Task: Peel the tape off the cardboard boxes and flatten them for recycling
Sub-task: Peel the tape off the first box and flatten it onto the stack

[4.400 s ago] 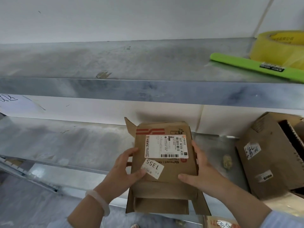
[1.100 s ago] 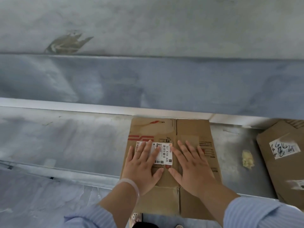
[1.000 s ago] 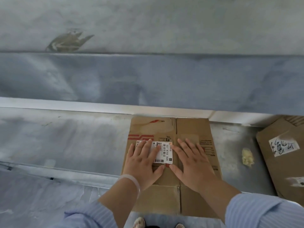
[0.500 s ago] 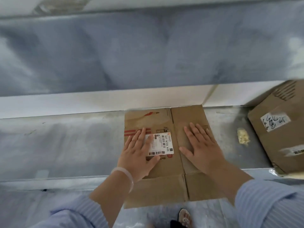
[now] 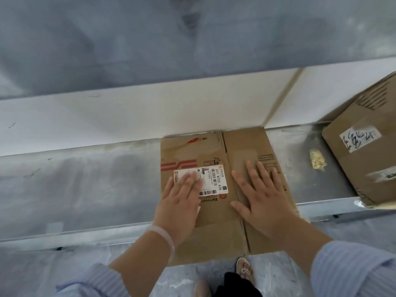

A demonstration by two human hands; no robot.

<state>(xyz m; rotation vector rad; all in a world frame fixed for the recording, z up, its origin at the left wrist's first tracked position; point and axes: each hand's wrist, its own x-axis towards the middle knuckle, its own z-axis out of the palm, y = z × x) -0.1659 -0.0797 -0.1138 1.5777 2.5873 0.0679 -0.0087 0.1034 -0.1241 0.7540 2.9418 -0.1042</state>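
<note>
The flattened box [image 5: 216, 239] lies on the shelf [image 5: 85, 189], its near end overhanging the front edge. The left hand [image 5: 180, 207] rests palm-down on the left panel, fingertips covering the near-left part of the white label [image 5: 216, 181]. The right hand [image 5: 263, 202] rests palm-down on the right panel, just beside the centre crease. Grip of each hand: apart, fingers straight and spread, clamped on nothing. The box's far end reaches the back wall. Toward the shelf's right end stands a second box [image 5: 368, 168], with a crumpled scrap [image 5: 317, 159] between the two.
</note>
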